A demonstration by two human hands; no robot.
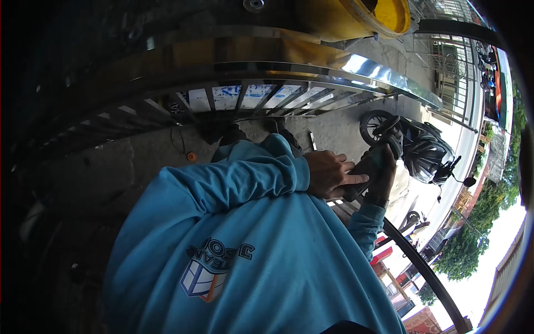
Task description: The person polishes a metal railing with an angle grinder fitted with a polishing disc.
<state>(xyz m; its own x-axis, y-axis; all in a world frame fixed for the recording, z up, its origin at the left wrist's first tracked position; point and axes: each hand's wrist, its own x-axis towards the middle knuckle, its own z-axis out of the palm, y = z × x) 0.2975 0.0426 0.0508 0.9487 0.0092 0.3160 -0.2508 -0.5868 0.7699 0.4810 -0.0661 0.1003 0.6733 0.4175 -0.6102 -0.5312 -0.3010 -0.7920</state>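
A dark object with a dull green patch [367, 168] is between my two hands, right of centre; what it is I cannot make out. My left hand [329, 175] comes in from the left, its index finger laid along the object and its other fingers bent against it. On the far side, my right hand [384, 173] is wrapped round the same object, and its fingers are partly hidden. Blue sleeves reach both wrists.
A slatted metal railing [272, 100] crosses above my hands. A yellow container [334, 19] is at the top. A black motorcycle [425, 150] stands at the right, beyond my hands. A small orange thing [192, 157] lies on the floor.
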